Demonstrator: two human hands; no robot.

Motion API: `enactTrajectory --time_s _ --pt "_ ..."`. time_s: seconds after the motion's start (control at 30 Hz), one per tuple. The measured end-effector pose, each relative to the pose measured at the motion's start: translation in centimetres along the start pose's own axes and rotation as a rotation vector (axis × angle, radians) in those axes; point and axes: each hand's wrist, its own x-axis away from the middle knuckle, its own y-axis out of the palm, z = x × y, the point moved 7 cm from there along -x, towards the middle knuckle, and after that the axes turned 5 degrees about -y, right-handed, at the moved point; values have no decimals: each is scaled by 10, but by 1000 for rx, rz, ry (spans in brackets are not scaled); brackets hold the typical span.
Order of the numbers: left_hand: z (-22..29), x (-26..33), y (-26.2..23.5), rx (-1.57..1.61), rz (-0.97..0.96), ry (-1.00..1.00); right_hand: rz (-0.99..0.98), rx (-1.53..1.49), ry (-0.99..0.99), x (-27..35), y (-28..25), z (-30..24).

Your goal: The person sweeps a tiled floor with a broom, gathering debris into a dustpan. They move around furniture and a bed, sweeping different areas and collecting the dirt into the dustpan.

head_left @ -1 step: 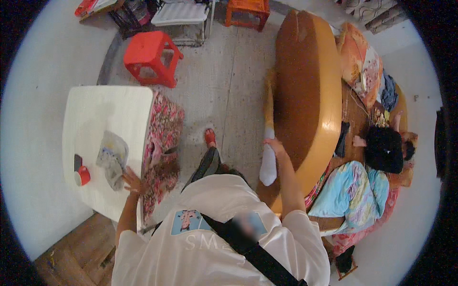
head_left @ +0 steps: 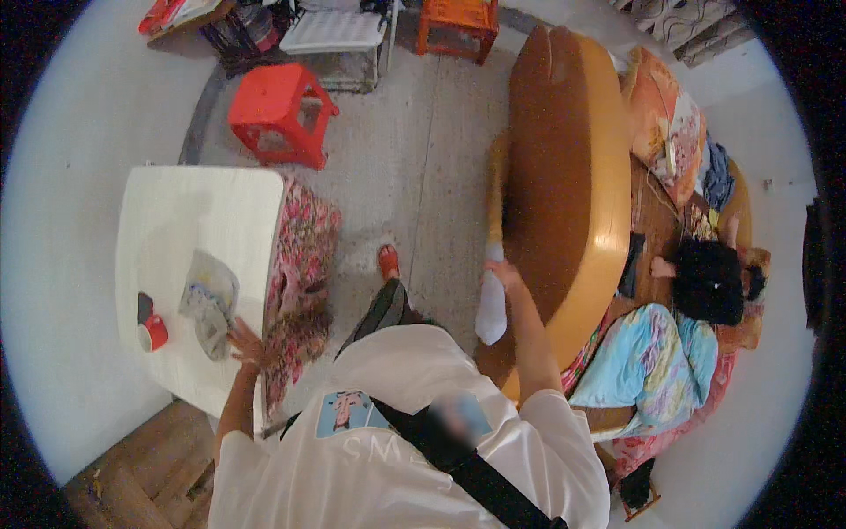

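I see my right hand [head_left: 504, 275] gripping a white cloth [head_left: 491, 309] against the wooden bedframe [head_left: 564, 203] at one o'clock; left hand [head_left: 247, 342] rests flat, fingers spread, on the white table [head_left: 203, 220] at nine

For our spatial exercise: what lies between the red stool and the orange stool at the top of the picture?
In the head view, a white slatted chair stands between the red stool and the orange stool, on the grey floor.

1. I see one white table [head_left: 189, 220].
2. On that table I count one red cup [head_left: 153, 333] and one crumpled cloth [head_left: 210, 300].
3. Beyond the table I count two plastic stools: one red stool [head_left: 280, 113], one orange stool [head_left: 456, 25].
4. Right of the table is one white rag [head_left: 491, 304].
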Motion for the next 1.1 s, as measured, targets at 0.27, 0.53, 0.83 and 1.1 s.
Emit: enactTrajectory --time_s 0.27,0.53,0.83,1.1 --pt "-30 -24 -40 885 -931 155 34 0 -42 -3 -28 -98" --pt "-56 -37 -63 912 -1294 228 47 -27 -90 -119 -54 -161" --pt "-38 -55 -98 874 -1395 -369 -68 -119 92 -114 -63 -255" --pt "-23 -153 -260 1219 -717 -266 112 385 -191 -234 -166 -318"
